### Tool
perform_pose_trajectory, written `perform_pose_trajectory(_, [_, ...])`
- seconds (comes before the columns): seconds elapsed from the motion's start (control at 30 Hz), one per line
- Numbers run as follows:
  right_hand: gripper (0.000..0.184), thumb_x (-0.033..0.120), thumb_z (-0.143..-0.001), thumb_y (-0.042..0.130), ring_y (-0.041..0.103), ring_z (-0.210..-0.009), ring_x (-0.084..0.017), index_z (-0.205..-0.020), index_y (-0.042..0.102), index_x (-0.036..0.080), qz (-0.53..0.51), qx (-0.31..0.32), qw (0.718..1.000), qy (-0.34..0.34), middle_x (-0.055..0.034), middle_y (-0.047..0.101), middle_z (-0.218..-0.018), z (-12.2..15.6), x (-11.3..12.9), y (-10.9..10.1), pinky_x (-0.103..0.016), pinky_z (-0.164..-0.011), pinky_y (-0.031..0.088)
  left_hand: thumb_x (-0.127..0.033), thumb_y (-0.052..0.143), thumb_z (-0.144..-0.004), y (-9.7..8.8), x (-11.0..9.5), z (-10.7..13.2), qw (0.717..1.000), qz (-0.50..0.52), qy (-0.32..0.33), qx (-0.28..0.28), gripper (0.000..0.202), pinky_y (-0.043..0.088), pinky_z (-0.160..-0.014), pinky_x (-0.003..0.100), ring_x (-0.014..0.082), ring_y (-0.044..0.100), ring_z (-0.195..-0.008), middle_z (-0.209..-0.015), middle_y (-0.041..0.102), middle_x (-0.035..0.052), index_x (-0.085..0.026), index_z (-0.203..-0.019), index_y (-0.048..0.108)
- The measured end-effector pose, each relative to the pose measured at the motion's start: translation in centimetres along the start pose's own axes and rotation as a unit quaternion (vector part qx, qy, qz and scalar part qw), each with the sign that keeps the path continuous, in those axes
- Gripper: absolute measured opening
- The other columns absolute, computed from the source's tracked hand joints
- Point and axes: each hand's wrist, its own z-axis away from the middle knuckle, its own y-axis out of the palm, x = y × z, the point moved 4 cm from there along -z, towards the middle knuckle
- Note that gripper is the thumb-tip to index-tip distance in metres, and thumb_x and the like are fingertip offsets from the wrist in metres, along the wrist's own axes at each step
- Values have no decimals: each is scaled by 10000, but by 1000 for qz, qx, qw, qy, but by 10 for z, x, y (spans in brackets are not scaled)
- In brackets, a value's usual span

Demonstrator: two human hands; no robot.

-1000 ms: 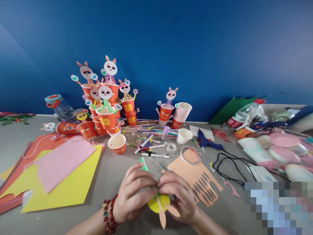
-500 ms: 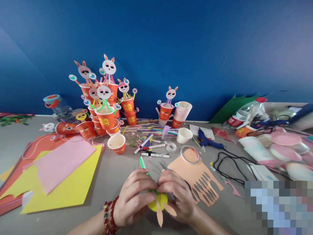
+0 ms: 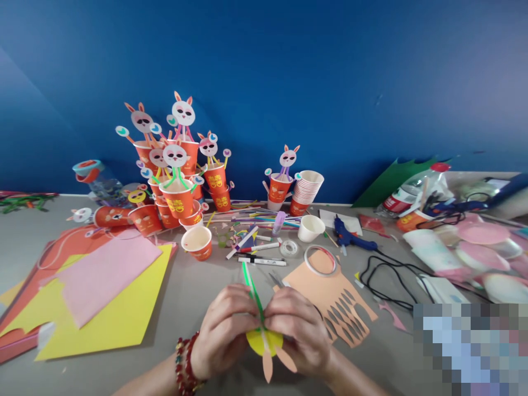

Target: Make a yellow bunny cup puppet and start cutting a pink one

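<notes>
Between my hands is a yellow paper disc (image 3: 256, 342) with two peach paper ears (image 3: 268, 367) pointing toward me. A white stick runs up its back, and green pipe cleaners (image 3: 253, 289) stretch away from its far edge. My left hand (image 3: 225, 330), with a red bead bracelet at the wrist, is closed on the disc's left side and the pipe cleaners. My right hand (image 3: 303, 327) pinches the same spot from the right. The fingertips hide just where the pipe cleaners meet the disc. Scissors (image 3: 275, 279) lie partly under my right hand.
Red paper cups (image 3: 177, 201) with rabbit figures stand at the back left. Yellow paper (image 3: 136, 308) and pink paper (image 3: 111, 269) lie left. Cut peach paper (image 3: 313, 286), a tape ring (image 3: 320, 259) and a blue glue gun (image 3: 350, 235) with a black cord lie right. Markers (image 3: 264, 261) lie ahead.
The green pipe cleaners now stand straighter and show more between my hands. My fingers have shifted slightly at the disc's edge, both hands still gripping. The cups and papers stay put.
</notes>
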Motion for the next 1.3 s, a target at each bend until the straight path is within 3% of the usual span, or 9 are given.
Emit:
perform_pose_trajectory(0.17, [172, 213, -980, 516, 603, -715, -206, -1022, 671, 151, 10, 6, 1000, -28, -116, 699, -819, 1, 0, -1, -353, -653, 531, -169, 502, -989, -1, 0, 0, 999, -27, 27, 17, 162, 533, -935, 445, 192, 637, -894, -921, 702, 79, -151, -1086, 631])
perform_pose_trajectory(0.4, [110, 231, -947, 570, 638, -747, -208, -1030, 636, 202, -10, 10, 1000, 27, -87, 692, -829, 2, -1, 0, -361, -696, 539, -182, 514, -974, 2, 3, 0, 999, 47, -20, 18, 149, 529, -932, 439, 188, 643, -858, -908, 683, 84, -148, -1098, 590])
perform_pose_trajectory(0.83, [57, 219, -934, 589, 656, -751, -192, -987, 611, 214, -15, 16, 998, 56, -63, 693, -815, 3, -4, 2, -362, -763, 536, -138, 443, -983, 1, 4, -3, 997, 69, -15, 39, 235, 520, -887, 429, 206, 590, -897, -947, 626, 98, -161, -1153, 605])
perform_pose_trajectory(1.0, [74, 174, -867, 644, 655, -755, -194, -925, 626, 217, -57, -5, 990, 128, -51, 676, -799, 4, -10, 0, -320, -693, 537, -125, 479, -957, 5, 12, 4, 987, 124, -97, 37, 223, 526, -827, 389, 217, 606, -917, -956, 642, 103, -174, -1143, 593])
perform_pose_trajectory(1.13, [113, 120, -886, 616, 638, -802, -185, -931, 633, 223, -86, -81, 975, 188, -50, 646, -839, 5, -10, -10, -293, -702, 537, -166, 561, -943, 4, 21, 10, 978, 102, -180, 13, 351, 482, -963, 420, 245, 599, -1089, -1139, 653, 130, -189, -1291, 523])
perform_pose_trajectory(1.23, [49, 182, -902, 647, 627, -797, -170, -906, 616, 220, -143, -138, 949, 246, -43, 622, -851, 8, -14, -13, -258, -680, 536, -261, 568, -961, 7, 21, 10, 973, 106, -201, 44, 326, 484, -978, 404, 255, 607, -1119, -1199, 655, 138, -200, -1281, 560])
perform_pose_trajectory(1.3, [120, 272, -882, 698, 613, -755, -158, -884, 595, 210, -194, -142, 918, 314, -35, 612, -842, 12, -22, -9, -238, -643, 524, -317, 546, -976, 14, 19, 11, 955, 164, -239, 68, 258, 535, -863, 339, 224, 666, -976, -1094, 699, 120, -195, -1195, 607])
